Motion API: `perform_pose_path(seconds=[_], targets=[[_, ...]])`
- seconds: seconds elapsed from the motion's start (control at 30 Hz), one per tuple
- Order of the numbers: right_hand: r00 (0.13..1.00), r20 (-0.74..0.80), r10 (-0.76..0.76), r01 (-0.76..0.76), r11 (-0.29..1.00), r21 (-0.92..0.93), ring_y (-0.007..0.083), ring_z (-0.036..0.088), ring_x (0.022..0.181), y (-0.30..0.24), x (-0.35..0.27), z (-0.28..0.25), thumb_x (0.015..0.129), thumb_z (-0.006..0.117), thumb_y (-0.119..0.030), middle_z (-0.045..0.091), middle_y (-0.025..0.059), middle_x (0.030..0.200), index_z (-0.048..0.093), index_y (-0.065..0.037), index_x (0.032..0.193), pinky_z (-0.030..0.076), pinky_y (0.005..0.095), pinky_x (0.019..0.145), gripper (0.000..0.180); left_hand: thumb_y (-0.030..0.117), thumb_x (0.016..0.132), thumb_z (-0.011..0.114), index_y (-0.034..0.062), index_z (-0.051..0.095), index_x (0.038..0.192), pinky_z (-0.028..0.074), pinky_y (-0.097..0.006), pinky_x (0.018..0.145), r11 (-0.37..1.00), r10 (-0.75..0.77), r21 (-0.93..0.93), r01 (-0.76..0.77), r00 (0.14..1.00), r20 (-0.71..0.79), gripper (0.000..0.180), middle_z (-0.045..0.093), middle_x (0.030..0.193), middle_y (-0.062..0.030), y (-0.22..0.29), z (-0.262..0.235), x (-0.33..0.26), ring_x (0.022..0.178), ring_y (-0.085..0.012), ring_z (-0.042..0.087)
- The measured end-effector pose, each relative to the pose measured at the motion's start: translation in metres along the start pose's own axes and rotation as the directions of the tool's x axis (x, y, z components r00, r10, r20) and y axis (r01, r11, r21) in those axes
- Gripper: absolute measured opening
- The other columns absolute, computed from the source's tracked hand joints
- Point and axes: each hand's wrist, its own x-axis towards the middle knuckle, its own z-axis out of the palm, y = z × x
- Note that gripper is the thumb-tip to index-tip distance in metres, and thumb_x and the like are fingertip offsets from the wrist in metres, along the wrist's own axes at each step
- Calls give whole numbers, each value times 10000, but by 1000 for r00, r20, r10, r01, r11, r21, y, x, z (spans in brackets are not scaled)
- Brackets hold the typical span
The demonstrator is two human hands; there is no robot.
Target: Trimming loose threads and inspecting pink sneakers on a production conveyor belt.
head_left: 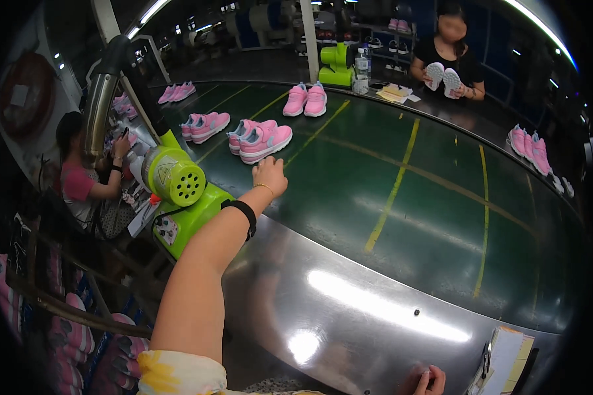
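Observation:
My left arm stretches far out over the green conveyor belt. My left hand is just in front of a pair of pink sneakers with grey-blue linings and white-and-pink soles. Its loosely bent fingers are apart and hold nothing; the fingertips come close to the nearer shoe's sole, and I cannot tell if they touch it. At the lower edge, my right hand shows only in part over the metal ledge. Its fingers are slightly bent and apart, with nothing visible in them.
More pink sneakers stand along the belt. A green machine with a metal pipe is left of my arm. Papers on a clipboard lie at lower right. Across the belt a person holds two shoes; another sits at left.

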Motion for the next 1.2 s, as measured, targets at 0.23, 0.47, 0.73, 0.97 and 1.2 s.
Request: perform_pose_path(seconds=[0.23,0.47,0.73,0.97,1.2], targets=[[1000,15,-3,3,999,-38,221,577,780,-6,5,5,882,568,-80,620,118,879,631,13,918,471,329,734,117,173,842,530,142,594,1153,272,-500,1013,918,-323,206,339,940,-110,319,477,1254,-81,-72,34,94,1246,-251,388],[999,34,-18,24,983,-180,262,576,809,-1,0,14,846,596,-92,591,122,873,619,-7,878,463,350,756,94,553,667,726,247,570,1256,179,-544,1103,873,-368,458,167,841,396,683,304,1472,-58,-116,23,153,1400,-260,177],[997,20,-77,80,986,-146,281,580,792,-17,6,25,835,601,-85,608,139,858,626,-16,850,467,361,734,75,592,645,710,81,693,1049,418,-379,970,940,-110,338,38,974,196,651,614,1129,-137,-145,52,141,1152,-316,503],[1000,-6,-4,4,1000,12,187,517,764,27,-4,27,850,583,-90,546,67,843,573,-18,1034,427,294,727,198,534,679,719,23,667,860,513,-373,743,914,313,-360,-188,891,330,544,677,808,-170,-3,-32,19,773,-313,663],[999,-54,-9,26,942,333,305,362,1297,-28,-8,44,868,488,-367,399,228,1344,335,6,1376,266,440,1068,648,444,741,675,68,597,761,501,-384,652,405,881,-444,-799,472,-46,384,561,813,-120,145,-102,-254,764,-301,590]])
